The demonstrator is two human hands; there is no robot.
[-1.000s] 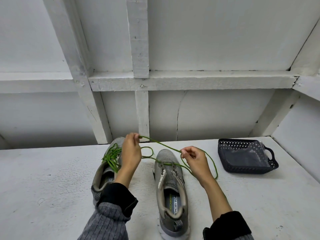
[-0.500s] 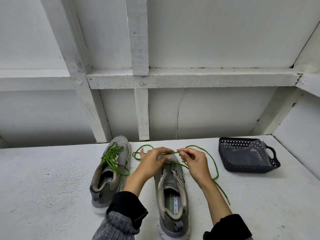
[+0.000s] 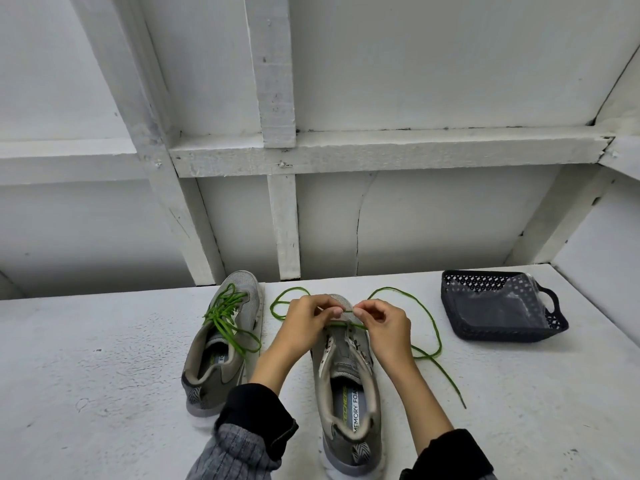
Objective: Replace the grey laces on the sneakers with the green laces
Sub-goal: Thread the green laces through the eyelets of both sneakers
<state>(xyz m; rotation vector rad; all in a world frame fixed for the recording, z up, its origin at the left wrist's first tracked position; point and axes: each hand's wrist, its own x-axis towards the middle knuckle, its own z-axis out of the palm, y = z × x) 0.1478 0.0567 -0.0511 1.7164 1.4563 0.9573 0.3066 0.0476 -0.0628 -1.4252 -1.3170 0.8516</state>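
Two grey sneakers stand on the white table with their toes pointing away from me. The left sneaker (image 3: 221,344) is laced with a green lace. Over the toe end of the right sneaker (image 3: 346,382), my left hand (image 3: 304,323) and my right hand (image 3: 381,323) meet, each pinching the loose green lace (image 3: 429,327). One stretch of the lace crosses the shoe's front eyelets. It loops out to the left of my left hand and trails in a long curve to the right, ending near the table's front.
A dark perforated plastic basket (image 3: 498,303) lined with clear plastic sits on the table (image 3: 86,375) at the right. A white panelled wall with wooden beams (image 3: 381,150) rises directly behind the shoes.
My left hand came over from above the left sneaker to the right sneaker's toe. Both hands now meet there, and the lace has slackened into loops on the table.
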